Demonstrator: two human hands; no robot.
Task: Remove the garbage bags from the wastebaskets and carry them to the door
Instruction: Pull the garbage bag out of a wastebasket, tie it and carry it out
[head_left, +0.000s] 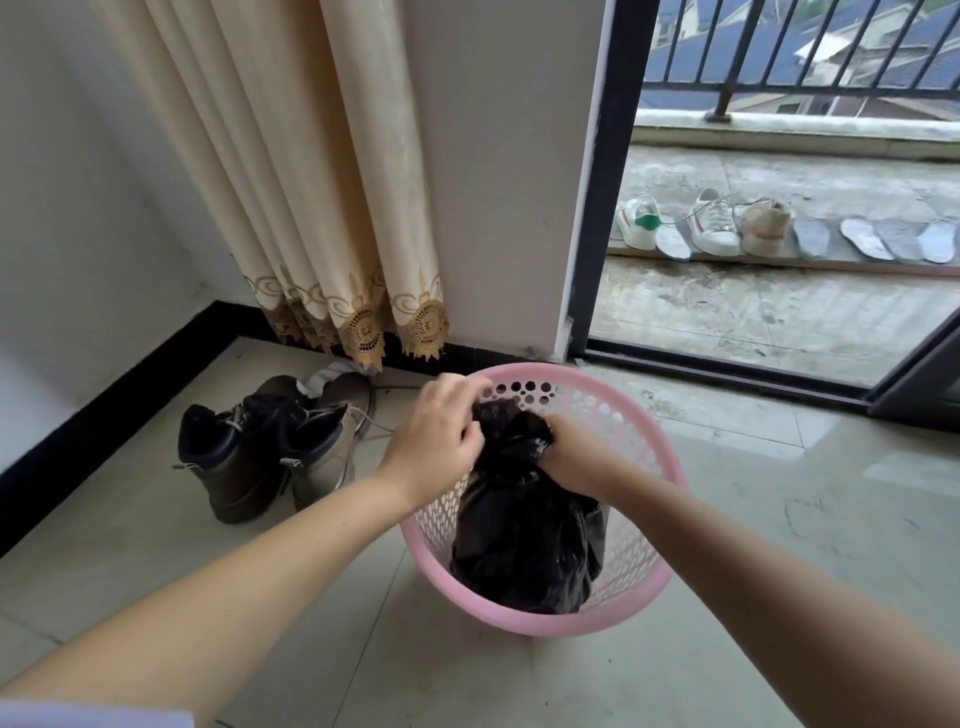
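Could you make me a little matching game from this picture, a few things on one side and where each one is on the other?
Things:
1. black garbage bag
2. brown boots
3. white sneakers
4. curtain

Places:
A. out on the balcony floor
B. hanging against the wall
C. inside the pink wastebasket
D. on the tiles left of the wastebasket

Pairs: 1-C, 2-D, 3-A, 4-B

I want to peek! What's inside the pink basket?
A black garbage bag sits inside the pink basket. Both hands, left hand and right hand, grip its bunched top. What's in the bag is hidden.
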